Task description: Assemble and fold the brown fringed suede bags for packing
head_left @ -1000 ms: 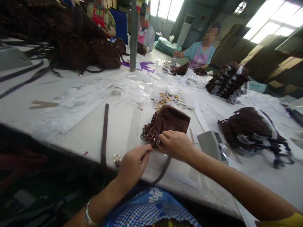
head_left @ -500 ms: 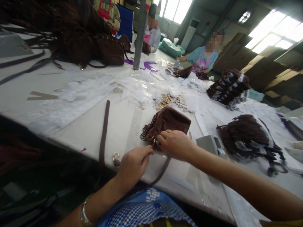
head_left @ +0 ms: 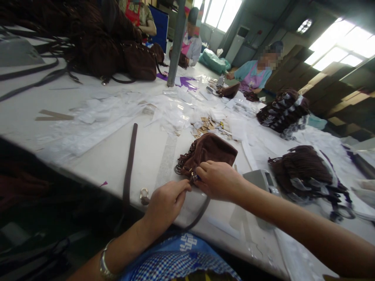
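A brown fringed bag (head_left: 215,148) lies on the white table in front of me. My right hand (head_left: 218,179) is closed at the bag's near edge, its fingers pinching by a small metal fitting (head_left: 193,176). From the left, my left hand (head_left: 168,199) meets it there, thumb and forefinger pressed together on the end of a dark strap. That strap (head_left: 200,214) runs from beneath my hands down over the table edge. Beside my left hand, a metal ring (head_left: 143,194) shows on a strap piece. Farther left, a flat brown strap (head_left: 131,164) lies across the table edge.
Brown bags (head_left: 137,60) are heaped at the back left, by a grey post (head_left: 175,47). Clear plastic bags and paper tags (head_left: 206,125) cover the middle. A grey device (head_left: 260,181) and fringed bundles (head_left: 303,168) lie right. Co-workers (head_left: 253,74) work across the table.
The view has shifted slightly. Both hands stay at the same fitting on the bag, with only a slight change in the right fingers.
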The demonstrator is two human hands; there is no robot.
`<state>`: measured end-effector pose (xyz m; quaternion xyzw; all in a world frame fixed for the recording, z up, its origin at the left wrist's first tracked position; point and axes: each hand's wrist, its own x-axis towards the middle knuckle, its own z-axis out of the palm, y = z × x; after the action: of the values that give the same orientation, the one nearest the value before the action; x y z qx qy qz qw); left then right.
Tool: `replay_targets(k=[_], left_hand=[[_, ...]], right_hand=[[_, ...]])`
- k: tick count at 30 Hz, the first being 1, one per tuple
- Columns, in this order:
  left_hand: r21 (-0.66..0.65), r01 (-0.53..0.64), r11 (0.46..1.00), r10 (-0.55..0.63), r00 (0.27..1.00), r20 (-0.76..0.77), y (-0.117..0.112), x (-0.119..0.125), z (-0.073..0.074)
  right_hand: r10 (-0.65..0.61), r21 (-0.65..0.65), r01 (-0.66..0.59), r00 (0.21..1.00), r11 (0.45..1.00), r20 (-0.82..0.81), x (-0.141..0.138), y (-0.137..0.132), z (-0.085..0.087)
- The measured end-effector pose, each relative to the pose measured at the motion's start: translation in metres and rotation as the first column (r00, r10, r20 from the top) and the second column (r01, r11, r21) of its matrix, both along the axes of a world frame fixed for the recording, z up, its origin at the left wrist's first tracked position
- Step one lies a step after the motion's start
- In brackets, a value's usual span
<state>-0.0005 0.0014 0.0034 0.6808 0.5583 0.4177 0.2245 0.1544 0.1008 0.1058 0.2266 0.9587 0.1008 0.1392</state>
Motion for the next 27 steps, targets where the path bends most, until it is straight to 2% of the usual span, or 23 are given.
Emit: replay_targets(k=[7, 11, 15, 21, 27], left_hand=[[0.016, 0.002, 1.000, -0.002, 1.000, 0.009, 0.001, 0.000, -0.001], [0.022, 0.010, 1.000, -0.010, 1.000, 0.000, 0.001, 0.000, -0.002], [0.048, 0.003, 0.999, -0.005, 0.999, 0.038, 0.001, 0.000, -0.001], [0.056, 0.005, 0.998, -0.008, 0.999, 0.054, 0.002, 0.000, 0.001], [0.063, 0.002, 0.998, -0.004, 0.999, 0.036, 0.001, 0.000, 0.001]], right_hand=[[-0.054, -0.029, 0.056, 0.996, 0.998, 0.068, -0.007, 0.002, 0.000], [-0.035, -0.048, 0.040, 0.993, 0.998, 0.112, -0.008, 0.003, -0.001], [-0.017, -0.071, 0.021, 0.998, 0.997, 0.061, -0.003, 0.003, 0.000], [-0.097, -0.006, 0.097, 0.995, 0.995, -0.014, 0.010, 0.010, 0.003], [-0.077, -0.042, 0.075, 0.996, 0.996, -0.042, 0.006, 0.006, 0.006]])
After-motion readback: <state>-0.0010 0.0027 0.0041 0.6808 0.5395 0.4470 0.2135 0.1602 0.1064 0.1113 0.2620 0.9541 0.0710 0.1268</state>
